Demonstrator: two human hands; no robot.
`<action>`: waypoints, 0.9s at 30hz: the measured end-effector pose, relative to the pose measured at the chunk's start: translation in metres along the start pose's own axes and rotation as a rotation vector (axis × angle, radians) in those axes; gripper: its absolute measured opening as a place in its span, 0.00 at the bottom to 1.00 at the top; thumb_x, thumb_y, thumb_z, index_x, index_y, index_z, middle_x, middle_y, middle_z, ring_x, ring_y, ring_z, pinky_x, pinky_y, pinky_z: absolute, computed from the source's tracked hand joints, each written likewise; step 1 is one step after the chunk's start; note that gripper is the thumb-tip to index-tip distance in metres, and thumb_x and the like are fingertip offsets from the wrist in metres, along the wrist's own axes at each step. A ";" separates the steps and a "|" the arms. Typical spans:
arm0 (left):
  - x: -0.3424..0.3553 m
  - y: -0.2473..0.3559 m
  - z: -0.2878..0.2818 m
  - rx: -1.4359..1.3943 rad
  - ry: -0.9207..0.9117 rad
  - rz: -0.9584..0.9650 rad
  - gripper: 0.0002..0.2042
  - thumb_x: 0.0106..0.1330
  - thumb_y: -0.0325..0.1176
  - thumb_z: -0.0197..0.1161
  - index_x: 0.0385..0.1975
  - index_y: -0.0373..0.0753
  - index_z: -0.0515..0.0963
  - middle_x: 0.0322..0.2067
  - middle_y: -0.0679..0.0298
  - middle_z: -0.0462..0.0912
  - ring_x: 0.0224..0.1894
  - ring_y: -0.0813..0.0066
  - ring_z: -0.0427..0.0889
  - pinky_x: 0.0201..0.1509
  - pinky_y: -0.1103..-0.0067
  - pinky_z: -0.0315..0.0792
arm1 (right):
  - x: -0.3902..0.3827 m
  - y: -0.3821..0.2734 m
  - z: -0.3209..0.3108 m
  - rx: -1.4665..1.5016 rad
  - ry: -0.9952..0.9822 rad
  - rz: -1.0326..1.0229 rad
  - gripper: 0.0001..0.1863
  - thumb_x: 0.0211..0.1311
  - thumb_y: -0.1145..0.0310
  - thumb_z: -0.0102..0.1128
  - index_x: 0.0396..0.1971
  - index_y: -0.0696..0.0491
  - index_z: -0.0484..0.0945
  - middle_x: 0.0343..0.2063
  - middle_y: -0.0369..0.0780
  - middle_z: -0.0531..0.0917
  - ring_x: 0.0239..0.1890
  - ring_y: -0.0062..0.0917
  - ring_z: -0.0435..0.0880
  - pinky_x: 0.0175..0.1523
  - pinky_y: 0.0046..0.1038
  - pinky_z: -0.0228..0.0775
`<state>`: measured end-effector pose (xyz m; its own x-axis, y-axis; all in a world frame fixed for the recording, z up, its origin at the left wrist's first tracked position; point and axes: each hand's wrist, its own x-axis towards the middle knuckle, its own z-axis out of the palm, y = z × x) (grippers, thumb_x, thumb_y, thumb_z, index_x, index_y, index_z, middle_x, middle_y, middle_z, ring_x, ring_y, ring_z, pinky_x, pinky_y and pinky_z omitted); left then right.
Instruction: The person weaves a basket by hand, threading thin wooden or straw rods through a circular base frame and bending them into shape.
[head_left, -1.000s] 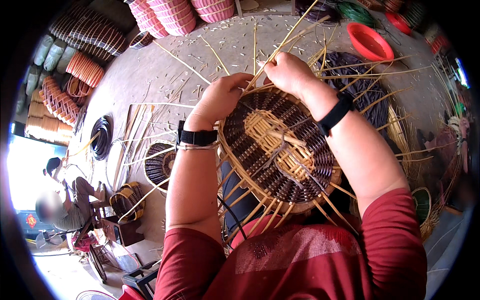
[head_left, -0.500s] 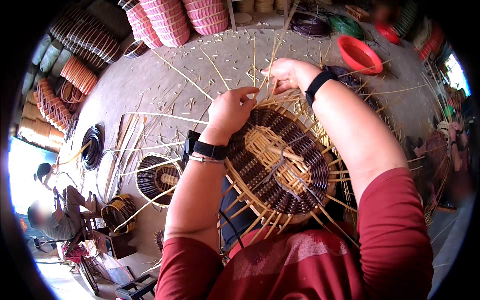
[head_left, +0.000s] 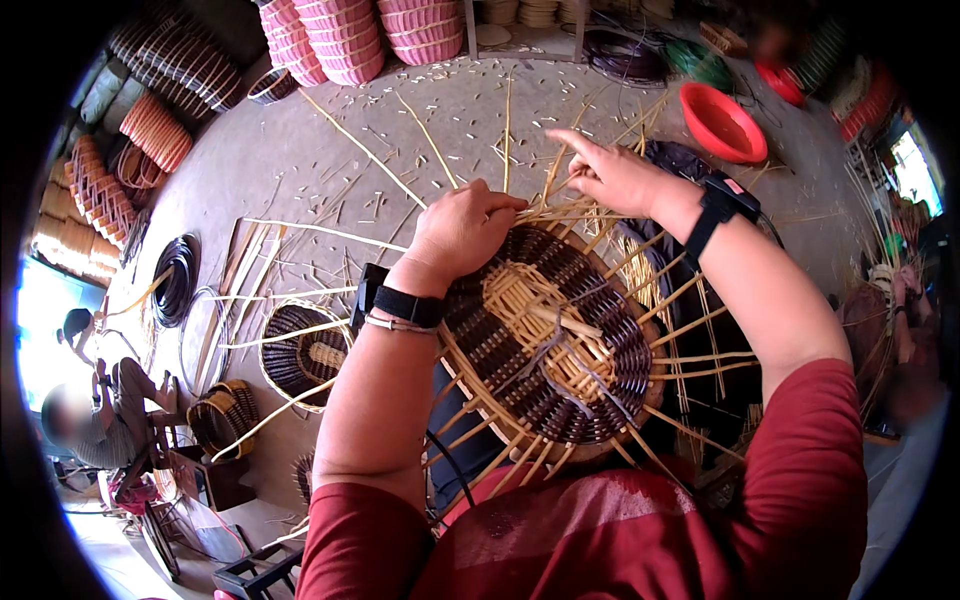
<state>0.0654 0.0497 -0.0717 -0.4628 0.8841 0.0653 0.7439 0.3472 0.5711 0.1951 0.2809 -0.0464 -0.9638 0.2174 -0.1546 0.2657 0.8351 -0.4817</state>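
An oval basket base (head_left: 505, 385) lies before me, woven dark brown around a pale centre, with pale willow rods (head_left: 700, 335) sticking out all round. My left hand (head_left: 465, 228) is closed at its far left edge, pinching a willow rod against the rim. Just right of it, my right hand (head_left: 622, 178) is raised above the far rim, index finger stretched out and thumb apart, close to upright rods. Whether its curled fingers touch a rod is hard to see. Grey twisted strips (head_left: 546, 350) and a short stick (head_left: 568, 321) lie across the centre.
A dark basket (head_left: 290, 335) and a yellow-brown one (head_left: 222, 418) stand on the left. Beyond are pink basket stacks (head_left: 345, 40), a red basin (head_left: 722, 122) and black coils (head_left: 177, 280). Cut bits litter the floor. Another person (head_left: 105, 425) sits at far left.
My right hand has moved right, away from my left hand, and its index finger now points out. Rods near it have swung lower toward the right. My left hand stays at the rim.
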 end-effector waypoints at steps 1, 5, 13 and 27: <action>0.002 0.000 0.001 -0.010 -0.006 0.014 0.16 0.71 0.45 0.54 0.48 0.56 0.89 0.44 0.55 0.85 0.50 0.51 0.85 0.57 0.61 0.78 | -0.005 0.002 -0.001 -0.076 0.026 -0.028 0.34 0.72 0.57 0.61 0.72 0.41 0.57 0.52 0.48 0.86 0.56 0.43 0.85 0.66 0.43 0.71; 0.004 -0.010 0.005 -0.030 -0.019 0.045 0.16 0.70 0.46 0.55 0.48 0.57 0.89 0.44 0.55 0.84 0.51 0.52 0.84 0.59 0.62 0.77 | -0.006 -0.001 0.001 -0.428 0.215 -0.200 0.28 0.63 0.61 0.69 0.60 0.42 0.65 0.37 0.40 0.86 0.44 0.39 0.87 0.57 0.39 0.73; 0.006 -0.013 0.002 -0.090 -0.082 0.065 0.15 0.70 0.37 0.57 0.51 0.51 0.88 0.42 0.54 0.82 0.49 0.55 0.83 0.58 0.67 0.75 | -0.019 0.003 0.009 -0.430 0.317 -0.394 0.29 0.62 0.69 0.68 0.62 0.36 0.70 0.27 0.39 0.82 0.38 0.40 0.86 0.48 0.41 0.77; 0.010 -0.009 0.001 -0.113 -0.117 0.053 0.16 0.67 0.37 0.57 0.48 0.54 0.90 0.44 0.50 0.86 0.50 0.50 0.85 0.60 0.65 0.77 | -0.072 -0.003 0.033 -0.305 0.511 -0.506 0.24 0.65 0.79 0.54 0.59 0.41 0.72 0.36 0.42 0.89 0.34 0.40 0.90 0.35 0.36 0.86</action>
<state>0.0543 0.0560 -0.0776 -0.3601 0.9329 0.0057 0.7038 0.2676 0.6581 0.2647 0.2465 -0.0624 -0.8773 -0.0834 0.4726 -0.1567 0.9806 -0.1179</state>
